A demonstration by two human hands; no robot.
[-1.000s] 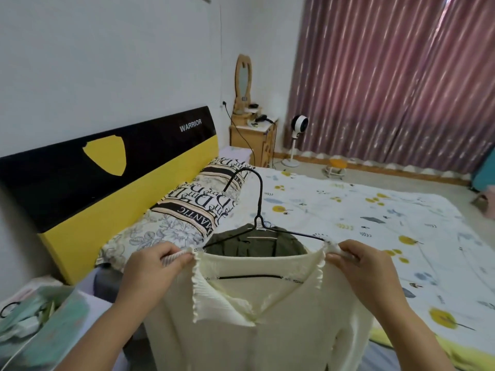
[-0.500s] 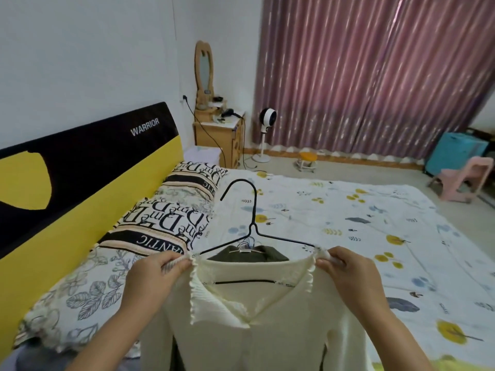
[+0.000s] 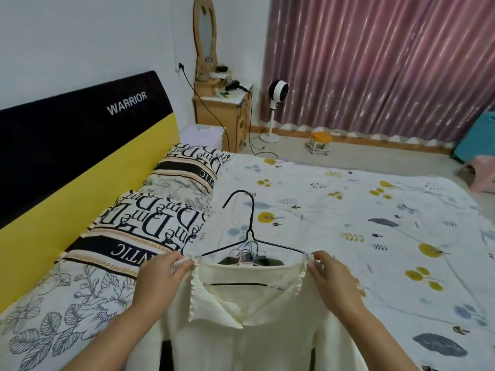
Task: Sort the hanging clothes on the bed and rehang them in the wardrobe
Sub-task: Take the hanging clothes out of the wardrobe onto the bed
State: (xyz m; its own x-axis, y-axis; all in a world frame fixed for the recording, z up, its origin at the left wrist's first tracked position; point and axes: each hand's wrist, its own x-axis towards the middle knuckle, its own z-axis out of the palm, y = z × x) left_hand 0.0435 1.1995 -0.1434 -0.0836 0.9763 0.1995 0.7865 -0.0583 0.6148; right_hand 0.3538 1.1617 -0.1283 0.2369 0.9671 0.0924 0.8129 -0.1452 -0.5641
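low centre of frame, above the bed (image 3: pixel 348 210): cream top (image 3: pixel 241 330) on black wire hanger (image 3: pixel 250 228). left hand (image 3: pixel 158 277) and right hand (image 3: pixel 332 277) each pinch a shoulder. judged light, soft, stretchy knit, likely to slide off thin wire; better carried by the hook.

White walls, drawn pink curtains (image 3: pixel 375 62), a wooden nightstand (image 3: pixel 222 116), and a black-and-yellow headboard (image 3: pixel 80 145).

Cream top (image 3: pixel 267 330) on black hanger (image 3: pixel 250 228); yellow-and-black headboard (image 3: pixel 80 145)
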